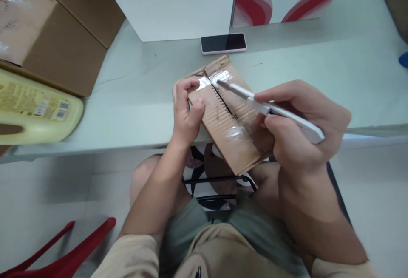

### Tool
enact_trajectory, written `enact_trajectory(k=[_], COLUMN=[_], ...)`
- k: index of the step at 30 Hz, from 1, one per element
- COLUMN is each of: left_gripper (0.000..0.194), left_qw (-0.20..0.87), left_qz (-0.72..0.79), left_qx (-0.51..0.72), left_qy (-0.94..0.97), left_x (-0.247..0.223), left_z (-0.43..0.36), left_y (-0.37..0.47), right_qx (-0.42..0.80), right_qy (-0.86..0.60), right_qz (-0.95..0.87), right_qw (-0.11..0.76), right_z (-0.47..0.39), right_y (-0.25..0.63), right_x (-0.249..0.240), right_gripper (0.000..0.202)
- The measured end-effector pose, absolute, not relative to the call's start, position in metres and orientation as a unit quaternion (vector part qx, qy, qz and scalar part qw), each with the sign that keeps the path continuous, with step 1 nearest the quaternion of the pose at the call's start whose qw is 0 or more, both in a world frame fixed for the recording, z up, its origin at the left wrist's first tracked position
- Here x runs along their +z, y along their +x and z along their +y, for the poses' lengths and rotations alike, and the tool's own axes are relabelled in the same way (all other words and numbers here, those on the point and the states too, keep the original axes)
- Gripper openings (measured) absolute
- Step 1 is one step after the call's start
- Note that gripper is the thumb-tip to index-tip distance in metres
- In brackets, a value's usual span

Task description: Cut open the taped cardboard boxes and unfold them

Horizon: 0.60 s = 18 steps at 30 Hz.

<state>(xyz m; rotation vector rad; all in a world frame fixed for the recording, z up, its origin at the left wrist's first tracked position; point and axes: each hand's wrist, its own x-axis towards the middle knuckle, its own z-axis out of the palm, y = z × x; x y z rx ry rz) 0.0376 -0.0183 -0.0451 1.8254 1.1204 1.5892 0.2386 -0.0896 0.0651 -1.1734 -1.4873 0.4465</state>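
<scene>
I have my right hand (318,114) closed around the white cutter (267,107), its long axis slanting far-left, blade tip at the tape (222,75); contact I can't tell. My left hand (188,114) clasps the cardboard box (223,118), lying lengthwise far-left to near-right, overhanging the table (137,99) edge.

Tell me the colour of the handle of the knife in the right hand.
The knife handle is white, seen best in the head view.
</scene>
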Motion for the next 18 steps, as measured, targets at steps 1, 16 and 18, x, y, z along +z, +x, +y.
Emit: enact_trajectory(k=[1, 16, 18], left_gripper=[0.055, 0.047, 0.048], left_qw=[0.236, 0.335, 0.327], left_qz=[0.403, 0.386, 0.392], left_qx=[0.581, 0.648, 0.646], left_qy=[0.667, 0.564, 0.568], left_x=[-0.045, -0.040, -0.040], left_z=[-0.018, -0.005, -0.004], left_y=[0.037, 0.008, 0.008], right_qx=[0.189, 0.118, 0.152], right_qy=[-0.486, -0.642, -0.656], right_qz=[-0.604, -0.623, -0.621], right_qw=[0.603, 0.430, 0.401], right_z=[-0.089, -0.032, -0.028], right_y=[0.237, 0.288, 0.284], right_x=[0.064, -0.025, -0.035], right_gripper=[0.031, 0.016, 0.016])
